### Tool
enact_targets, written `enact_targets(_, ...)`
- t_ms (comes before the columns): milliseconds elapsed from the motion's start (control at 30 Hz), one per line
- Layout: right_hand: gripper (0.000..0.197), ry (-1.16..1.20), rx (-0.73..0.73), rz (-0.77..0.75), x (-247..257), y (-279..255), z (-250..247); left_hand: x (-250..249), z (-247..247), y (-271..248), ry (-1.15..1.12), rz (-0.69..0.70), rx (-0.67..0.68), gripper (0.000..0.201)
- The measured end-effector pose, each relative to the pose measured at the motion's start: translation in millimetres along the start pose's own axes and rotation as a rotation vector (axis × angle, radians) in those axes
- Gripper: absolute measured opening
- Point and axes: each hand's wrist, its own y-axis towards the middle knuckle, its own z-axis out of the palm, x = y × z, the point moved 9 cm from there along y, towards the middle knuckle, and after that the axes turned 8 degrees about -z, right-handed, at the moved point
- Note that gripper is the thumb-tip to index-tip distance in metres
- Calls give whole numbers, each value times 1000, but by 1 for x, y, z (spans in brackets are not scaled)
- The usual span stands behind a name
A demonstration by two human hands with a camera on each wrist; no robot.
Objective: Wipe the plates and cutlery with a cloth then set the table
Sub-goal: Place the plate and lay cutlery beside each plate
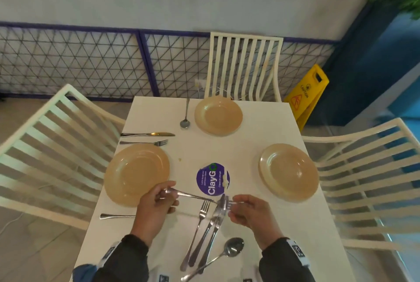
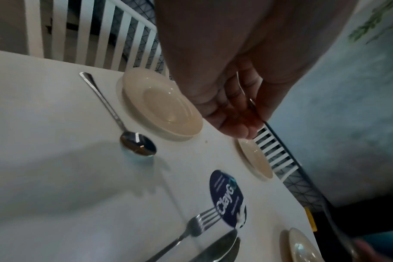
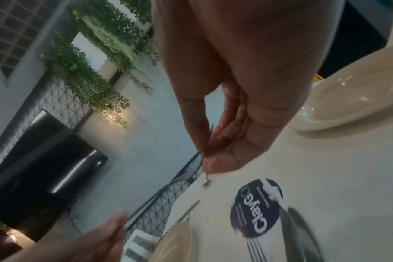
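Left hand (image 1: 154,204) grips the handle of a fork (image 1: 193,195); right hand (image 1: 247,211) pinches its opposite end, probably the tines, at 6 o'clock from the sticker (image 1: 212,179)

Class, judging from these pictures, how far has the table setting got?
Done: three plates are laid; the left plate has a knife, fork and spoon beside it. In hand: the left hand and right hand hold one fork between them. Left: the loose cutlery pile awaits placing.
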Motion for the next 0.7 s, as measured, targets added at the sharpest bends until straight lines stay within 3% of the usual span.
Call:
enact_targets(200,11,35,141,187,-34,-15,34,-50,51,43,201,109,12,37)
enact_targets(300,13,90,103,187,-28,1,31,-64,104,67,401,177,81,50)
enact_targets(467,16,138,-15,201,-13,62,2,-84,192,100,786,249,139,67)
enact_targets(700,8,209,-96,213,12,178,-52,-98,288,180,1017,181,125,68)
